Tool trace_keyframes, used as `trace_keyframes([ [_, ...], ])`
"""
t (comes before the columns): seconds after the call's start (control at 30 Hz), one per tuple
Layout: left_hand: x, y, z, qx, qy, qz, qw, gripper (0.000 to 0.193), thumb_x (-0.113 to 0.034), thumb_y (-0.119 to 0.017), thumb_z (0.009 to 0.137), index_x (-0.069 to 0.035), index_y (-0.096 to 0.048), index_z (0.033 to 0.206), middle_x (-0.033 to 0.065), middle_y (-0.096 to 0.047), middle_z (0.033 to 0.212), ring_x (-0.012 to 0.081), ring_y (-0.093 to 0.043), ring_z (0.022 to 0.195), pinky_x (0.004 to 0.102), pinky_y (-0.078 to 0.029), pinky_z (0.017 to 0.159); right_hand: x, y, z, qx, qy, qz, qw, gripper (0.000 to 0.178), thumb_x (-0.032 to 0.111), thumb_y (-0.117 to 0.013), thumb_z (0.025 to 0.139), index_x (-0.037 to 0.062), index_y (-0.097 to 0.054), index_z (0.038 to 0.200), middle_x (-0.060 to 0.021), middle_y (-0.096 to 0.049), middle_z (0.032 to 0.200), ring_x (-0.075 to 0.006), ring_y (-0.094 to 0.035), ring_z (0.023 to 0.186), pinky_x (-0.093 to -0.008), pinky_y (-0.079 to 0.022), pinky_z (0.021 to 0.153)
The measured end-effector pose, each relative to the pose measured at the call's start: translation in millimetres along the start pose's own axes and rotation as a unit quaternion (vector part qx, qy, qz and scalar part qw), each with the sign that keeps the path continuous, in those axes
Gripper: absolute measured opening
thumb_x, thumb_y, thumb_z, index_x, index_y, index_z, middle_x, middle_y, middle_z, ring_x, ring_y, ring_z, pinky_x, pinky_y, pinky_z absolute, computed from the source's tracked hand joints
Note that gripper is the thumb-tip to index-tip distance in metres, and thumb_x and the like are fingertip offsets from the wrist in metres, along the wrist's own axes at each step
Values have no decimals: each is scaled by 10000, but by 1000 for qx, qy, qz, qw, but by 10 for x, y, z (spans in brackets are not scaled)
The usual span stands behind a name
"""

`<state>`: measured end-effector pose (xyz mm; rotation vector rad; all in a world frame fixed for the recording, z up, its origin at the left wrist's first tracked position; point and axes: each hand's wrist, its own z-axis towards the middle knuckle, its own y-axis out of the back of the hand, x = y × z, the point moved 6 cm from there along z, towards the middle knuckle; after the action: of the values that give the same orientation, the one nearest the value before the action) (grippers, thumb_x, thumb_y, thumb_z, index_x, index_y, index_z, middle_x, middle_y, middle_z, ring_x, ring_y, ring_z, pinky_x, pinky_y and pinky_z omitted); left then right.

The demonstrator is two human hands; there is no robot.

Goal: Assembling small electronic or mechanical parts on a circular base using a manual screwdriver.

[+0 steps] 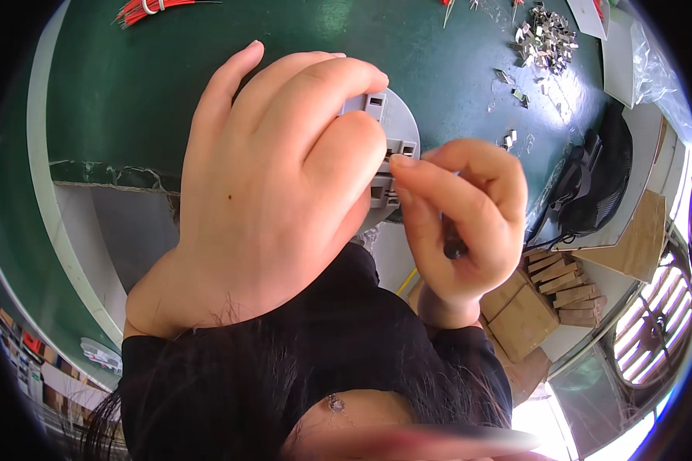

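Observation:
A light grey round plastic housing (405, 115), with raised rectangular slots, is gripped by my left hand (281, 161), which covers most of its left side. My left thumb and index finger press along it, while the little finger sticks out. At the housing's right edge, my right hand (469, 211) has thumb and index fingertips pinched together over a slot. Whatever lies between those fingertips is too small and too hidden to name. Inside the curled right fingers a small dark object (454, 247) shows; its kind is unclear.
On the green tabletop (131, 100) lie a bundle of red wires (150, 9) at the far left and a pile of small metal clips (544, 42) at the far right. A black mesh bag (603, 180) sits at right. Cardboard boxes (519, 319) stand below the table's right side.

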<state>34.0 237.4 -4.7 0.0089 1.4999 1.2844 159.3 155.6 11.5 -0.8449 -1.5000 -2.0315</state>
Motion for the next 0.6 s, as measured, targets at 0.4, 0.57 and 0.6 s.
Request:
trace_keyframes([
  [0.4, -2, -26, -30, -15, -4, -9, 1000, 223, 15, -710, 715, -91, -559, 840, 92, -674, 1190, 322, -659, 1087, 557, -429, 1019, -88, 116, -58, -10, -43, -57, 997, 287, -59, -800, 715, 58, -722, 964, -80, -700, 876, -192, -658, 659, -283, -495, 554],
  [0.57, -5, -21, -29, -22, -10, -11, 1000, 224, 10, -707, 701, -91, -554, 830, 99, -674, 1180, 332, -660, 1072, 558, -432, 1012, -83, 115, -82, 0, -76, -73, 994, 246, -42, -808, 726, 52, -701, 926, -80, -697, 869, -172, -641, 643, -269, -473, 540],
  [0.6, -4, -28, -32, -22, -9, -11, 1000, 224, 10, -707, 701, -91, -554, 830, 99, -674, 1180, 332, -660, 1072, 558, -432, 1012, -85, 115, -88, 1, -86, -73, 994, 238, -39, -809, 727, 51, -695, 915, -78, -696, 870, -161, -629, 631, -264, -462, 531],
])
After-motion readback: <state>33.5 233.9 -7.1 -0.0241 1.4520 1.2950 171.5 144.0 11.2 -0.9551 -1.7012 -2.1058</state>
